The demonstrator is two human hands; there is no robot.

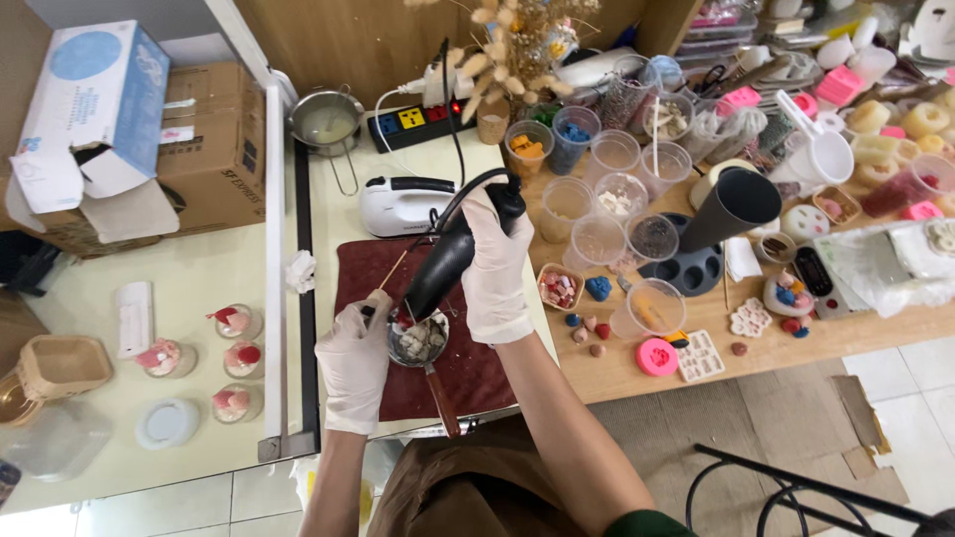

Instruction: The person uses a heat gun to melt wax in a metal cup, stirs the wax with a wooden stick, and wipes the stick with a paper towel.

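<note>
Two gloved hands at frame centre, working over a dark red mat [477,370]. Far upper left: an open blue-and-white carton [95,94] leaning on a brown cardboard box [214,139]. Lower left, on the pale surface: a woven basket [58,366], then four small glass jars [231,360] with pink and red contents, and a round white lid [167,423].

Upper centre-left: a small metal pot [326,121] with pale liquid, a black power strip [418,124], a white hand mixer [403,206] lying on its side.

Centre: left hand [353,360] closed around the rim side of a small metal cup [418,340] holding pale chunks with bits of red; a thin wooden stick [391,270] rises from near the fingers. The cup sits on the mat, its brown handle pointing toward the lower edge of the frame. Right hand [495,261] wrapped firmly round a black heat gun [448,261], nozzle angled down into the cup, cord looping up toward the power strip.

Right of centre, on the wooden table [637,383]: a cluster of clear plastic cups [597,189], some holding orange or blue pieces; a black cone [731,207]; a dark round-cavity mould [691,267]; a pink round mould [657,356]. Far right: pink and cream moulded pieces, crowded, hard to sort out.
</note>
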